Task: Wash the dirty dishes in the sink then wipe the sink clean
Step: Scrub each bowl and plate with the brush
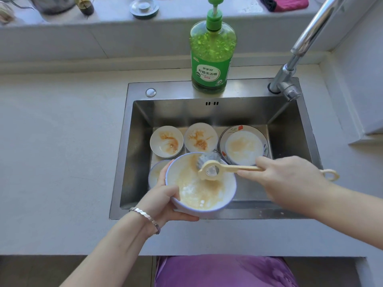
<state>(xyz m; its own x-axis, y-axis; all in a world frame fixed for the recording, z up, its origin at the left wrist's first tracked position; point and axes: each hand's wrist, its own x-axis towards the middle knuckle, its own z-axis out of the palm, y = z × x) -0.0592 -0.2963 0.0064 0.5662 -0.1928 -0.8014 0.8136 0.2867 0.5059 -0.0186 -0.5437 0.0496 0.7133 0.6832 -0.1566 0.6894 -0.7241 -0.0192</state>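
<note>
Left hand grips a soiled bowl tilted above the sink's front edge, exposing its inside | right hand clasps a dish brush, bristles on the rim | four dirty dishes wait on the sink floor.

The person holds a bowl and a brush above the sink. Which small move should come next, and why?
Probably sweep the brush down across the bowl. Its bristles sit near the far rim, while brown residue covers most of the inside; the left hand grips the bowl, the right hand the handle.
</note>
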